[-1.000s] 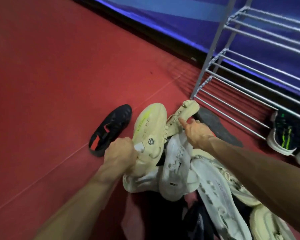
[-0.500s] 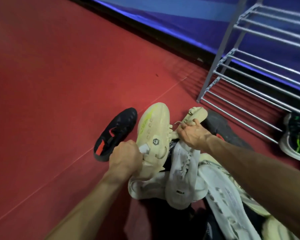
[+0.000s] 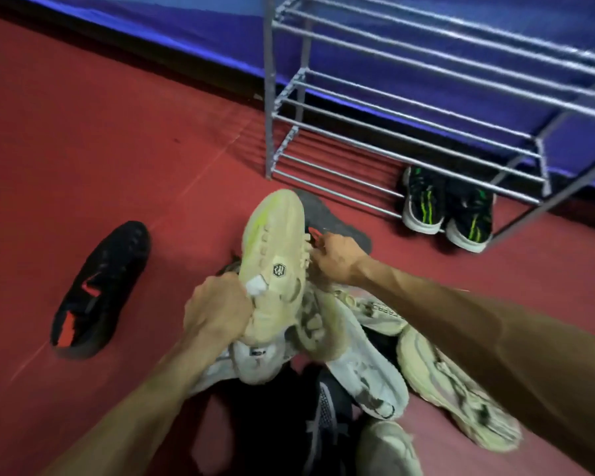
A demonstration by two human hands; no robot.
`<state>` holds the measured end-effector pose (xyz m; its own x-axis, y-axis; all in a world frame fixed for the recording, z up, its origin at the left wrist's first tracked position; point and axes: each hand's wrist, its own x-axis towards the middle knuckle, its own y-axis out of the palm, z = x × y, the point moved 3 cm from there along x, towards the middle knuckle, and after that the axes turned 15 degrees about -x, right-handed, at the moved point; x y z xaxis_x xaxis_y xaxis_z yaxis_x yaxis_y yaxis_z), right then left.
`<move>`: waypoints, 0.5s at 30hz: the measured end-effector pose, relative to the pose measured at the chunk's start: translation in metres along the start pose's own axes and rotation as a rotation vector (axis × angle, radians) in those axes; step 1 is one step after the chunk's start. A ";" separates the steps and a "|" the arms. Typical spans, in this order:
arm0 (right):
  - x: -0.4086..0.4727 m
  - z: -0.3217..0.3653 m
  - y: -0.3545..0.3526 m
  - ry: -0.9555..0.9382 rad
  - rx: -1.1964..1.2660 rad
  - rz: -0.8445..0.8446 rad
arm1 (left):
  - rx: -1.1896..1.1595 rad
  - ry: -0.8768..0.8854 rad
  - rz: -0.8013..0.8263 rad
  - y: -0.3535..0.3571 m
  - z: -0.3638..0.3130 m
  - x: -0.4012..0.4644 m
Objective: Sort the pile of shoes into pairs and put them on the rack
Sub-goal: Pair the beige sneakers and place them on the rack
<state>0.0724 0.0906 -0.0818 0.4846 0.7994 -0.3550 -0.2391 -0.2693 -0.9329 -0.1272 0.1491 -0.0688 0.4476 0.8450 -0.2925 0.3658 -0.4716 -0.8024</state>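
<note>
Both forearms are bare from the bottom edge of the frame up to the wrists, lean and sinewy, and the left hand (image 3: 217, 309) and right hand (image 3: 335, 257) are ungloved.

It looks like an indoor sports hall: a red court floor (image 3: 83, 132) with a painted line, a blue padded barrier (image 3: 461, 15) at 12 o'clock, sport shoes (image 3: 447, 209) at 2 o'clock.

Cream sneaker (image 3: 273, 262) raised sole-up over mixed shoe pile (image 3: 375, 372); black-green pair (image 3: 447, 207) on grey rack (image 3: 426, 108) (bottom tier, far right).
</note>
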 end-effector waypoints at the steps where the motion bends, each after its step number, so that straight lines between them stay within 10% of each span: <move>1: -0.006 -0.018 0.005 0.083 0.016 -0.013 | 0.023 0.010 0.033 0.008 -0.008 -0.001; 15: -0.066 -0.012 0.061 0.009 -0.043 0.160 | -0.021 -0.065 -0.083 0.008 -0.012 0.012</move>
<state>0.0359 0.0148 -0.1162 0.4507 0.7396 -0.4999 -0.2782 -0.4158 -0.8659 -0.1092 0.1523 -0.0718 0.3613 0.8958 -0.2589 0.4169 -0.4036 -0.8145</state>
